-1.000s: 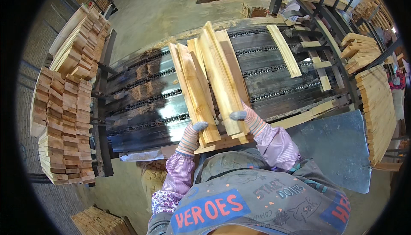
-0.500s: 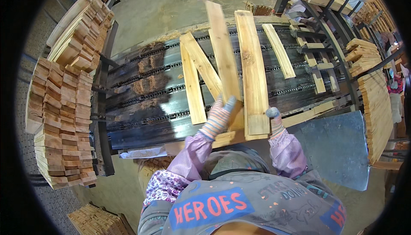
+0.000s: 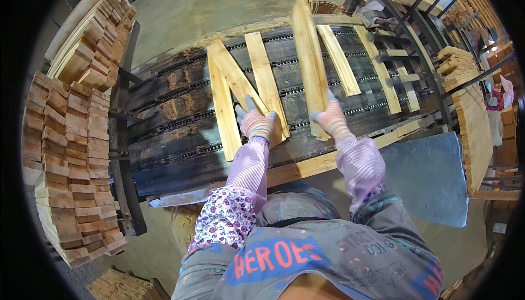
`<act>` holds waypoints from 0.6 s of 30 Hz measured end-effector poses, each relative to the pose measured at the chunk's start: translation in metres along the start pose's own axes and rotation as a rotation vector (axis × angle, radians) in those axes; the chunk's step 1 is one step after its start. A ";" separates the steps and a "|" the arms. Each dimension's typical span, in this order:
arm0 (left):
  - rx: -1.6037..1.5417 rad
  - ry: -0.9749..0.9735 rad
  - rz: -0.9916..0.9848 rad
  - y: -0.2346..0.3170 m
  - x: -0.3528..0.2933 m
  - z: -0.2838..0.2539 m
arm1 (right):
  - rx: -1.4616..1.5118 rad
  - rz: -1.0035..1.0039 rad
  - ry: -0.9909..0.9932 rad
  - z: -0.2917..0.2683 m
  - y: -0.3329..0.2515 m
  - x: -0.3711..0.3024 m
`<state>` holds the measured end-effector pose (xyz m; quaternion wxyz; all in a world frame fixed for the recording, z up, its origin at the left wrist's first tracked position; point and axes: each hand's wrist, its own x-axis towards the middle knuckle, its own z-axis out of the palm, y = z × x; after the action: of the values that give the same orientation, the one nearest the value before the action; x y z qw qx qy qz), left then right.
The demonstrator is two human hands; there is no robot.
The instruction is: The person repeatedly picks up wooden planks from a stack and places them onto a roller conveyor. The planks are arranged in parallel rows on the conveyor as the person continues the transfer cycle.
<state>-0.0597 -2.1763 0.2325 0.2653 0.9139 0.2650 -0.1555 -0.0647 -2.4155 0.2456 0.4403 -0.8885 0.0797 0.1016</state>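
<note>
Several pale wooden planks lie across a dark chain conveyor in front of me. My right hand [image 3: 331, 117], in a striped glove, is closed around the near end of a long plank [image 3: 309, 65]; its far end is blurred by motion. My left hand [image 3: 256, 123], gloved alike, has its fingers spread over the lower part of a slanted plank [image 3: 235, 73]. That plank's far end overlaps an upright plank [image 3: 221, 117] on its left. Beside my left hand lies another plank [image 3: 266, 78]. Narrower planks [image 3: 338, 59] [image 3: 378, 70] lie to the right of my right hand.
Stacked wood blocks [image 3: 68, 163] fill a rack at the left. A wooden rail [image 3: 306, 167] runs along the conveyor's near edge. At the right are a grey metal sheet [image 3: 429, 177], dark metal bars [image 3: 415, 43] and more stacked planks [image 3: 469, 136]. Another person is partly visible at the far right.
My left hand has let go of a raised plank and moved left onto the slanted one. My right hand has moved farther out and now grips a plank. The view has shifted a little.
</note>
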 end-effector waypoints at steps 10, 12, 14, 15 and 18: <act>0.202 0.217 0.181 -0.148 0.025 -0.051 | -0.301 0.230 0.075 0.041 -0.016 0.026; 0.210 0.176 0.046 -0.153 0.017 -0.054 | 0.428 0.023 0.043 0.052 -0.030 0.020; 0.209 0.175 -0.033 -0.163 0.028 -0.065 | 0.462 0.114 -0.028 0.048 -0.096 0.018; 0.155 0.168 -0.050 -0.162 0.032 -0.076 | 0.519 0.024 -0.046 0.047 -0.115 0.019; -0.124 0.312 0.088 -0.188 0.043 -0.085 | 0.623 -0.306 -0.093 0.042 -0.199 0.026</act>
<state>-0.1194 -1.9751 0.2076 0.2834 0.9196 0.2715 0.0166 0.0020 -2.2638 0.3663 0.7036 -0.7075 -0.0474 0.0459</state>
